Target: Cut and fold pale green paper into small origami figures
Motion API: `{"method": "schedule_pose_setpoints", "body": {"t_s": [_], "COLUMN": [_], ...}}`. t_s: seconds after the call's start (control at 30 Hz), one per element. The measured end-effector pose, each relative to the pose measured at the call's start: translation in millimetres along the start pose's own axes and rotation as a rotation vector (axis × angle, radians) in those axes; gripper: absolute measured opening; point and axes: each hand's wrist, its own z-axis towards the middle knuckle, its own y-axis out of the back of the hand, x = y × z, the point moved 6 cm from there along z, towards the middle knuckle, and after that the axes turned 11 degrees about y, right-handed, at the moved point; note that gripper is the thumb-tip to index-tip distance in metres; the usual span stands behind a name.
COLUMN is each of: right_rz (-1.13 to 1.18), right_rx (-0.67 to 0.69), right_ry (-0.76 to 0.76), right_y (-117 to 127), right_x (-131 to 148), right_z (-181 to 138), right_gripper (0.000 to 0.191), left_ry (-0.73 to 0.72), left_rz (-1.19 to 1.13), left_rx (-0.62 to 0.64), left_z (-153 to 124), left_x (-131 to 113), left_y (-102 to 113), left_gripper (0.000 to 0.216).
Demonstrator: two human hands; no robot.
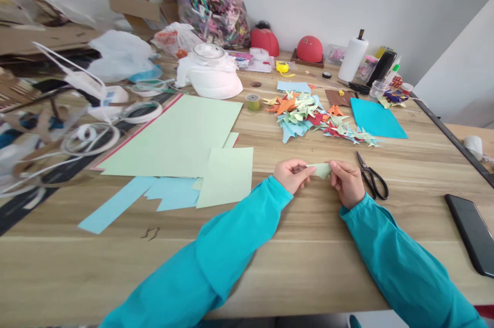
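A small folded piece of pale green paper (321,169) is held just above the wooden table (293,235) between both hands. My left hand (292,174) pinches its left end and my right hand (347,181) pinches its right end, fingers closed. Both arms wear teal sleeves. Black scissors (371,177) lie just right of my right hand. A heap of folded paper cranes (309,114) in green, blue, orange and red lies beyond the hands.
Large pale green sheets (181,137) and light blue offcuts (154,195) lie to the left. A teal sheet (376,118) lies at the back right, a black phone (471,232) near the right edge. Tape rolls (92,137), bags and boxes crowd the far left.
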Motion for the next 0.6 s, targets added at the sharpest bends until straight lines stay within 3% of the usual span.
{"method": "schedule_pose_setpoints", "body": {"t_s": [0.37, 0.6], "right_rz": [-0.013, -0.081], "right_rx": [-0.009, 0.020], "right_ry": [0.002, 0.057], "right_y": [0.4, -0.9], "right_x": [-1.4, 0.2], "right_z": [1.1, -0.9], "right_gripper": [0.027, 0.024], "left_ry": [-0.077, -0.061], "left_rz": [0.078, 0.074], "left_rx": [0.062, 0.002], "left_z": [0.1, 3.7], "left_x": [-1.1, 1.4], "left_y": [-0.2, 4.9], "left_gripper": [0.033, 0.034]}}
